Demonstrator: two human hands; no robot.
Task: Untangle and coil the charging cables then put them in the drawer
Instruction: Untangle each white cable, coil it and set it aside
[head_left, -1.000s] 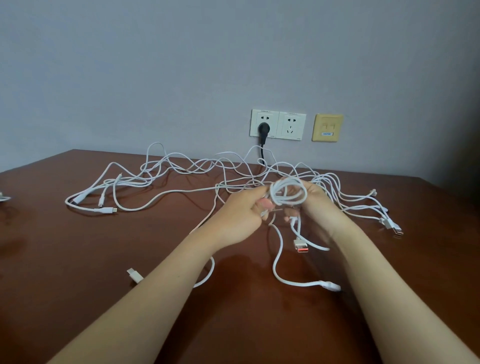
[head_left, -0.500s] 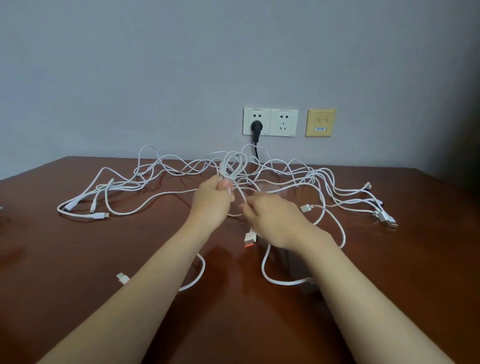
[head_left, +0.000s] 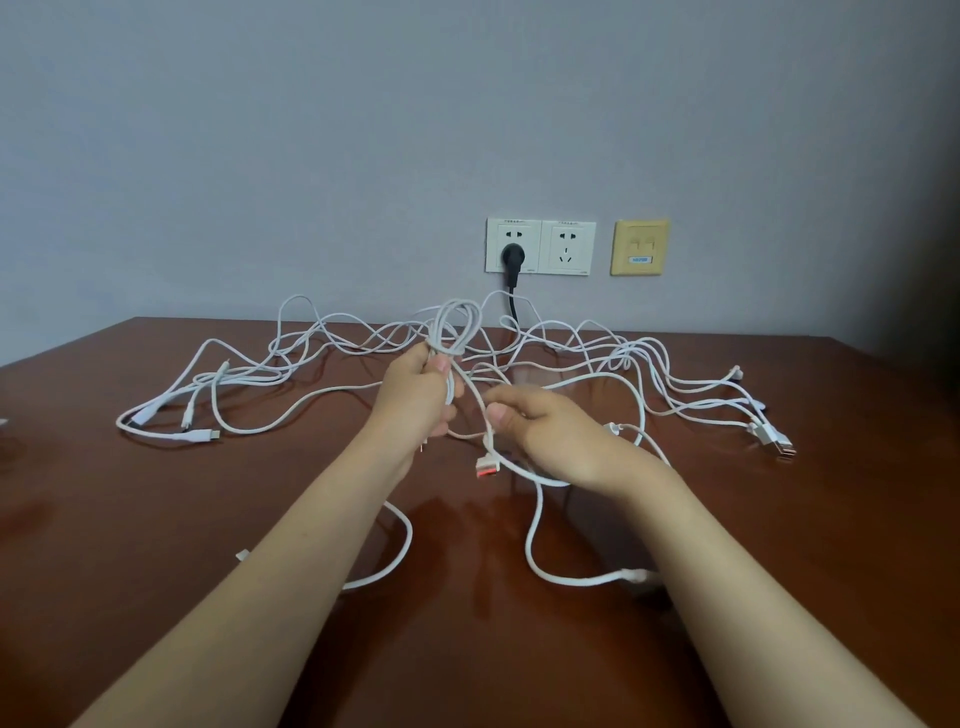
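Below the socket (head_left: 540, 247), the table (head_left: 156, 519) carries a wide tangle (head_left: 322, 358), mostly unsorted. In front of the socket, the left hand (head_left: 421, 395) grips one small, part-wound coil (head_left: 457, 327). The right hand (head_left: 545, 426) pinches the same cable (head_left: 535, 525) just above its orange plug (head_left: 485, 465). No drawer shows, so most remains.

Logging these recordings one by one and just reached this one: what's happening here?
A person is sorting a tangle of white charging cables spread over a dark brown wooden table. The left hand holds up a small coil of white cable, while the right hand pinches a strand running down from it; a white USB plug with an orange tip hangs just below that hand. Most cables lie uncoiled, and no drawer is in view.
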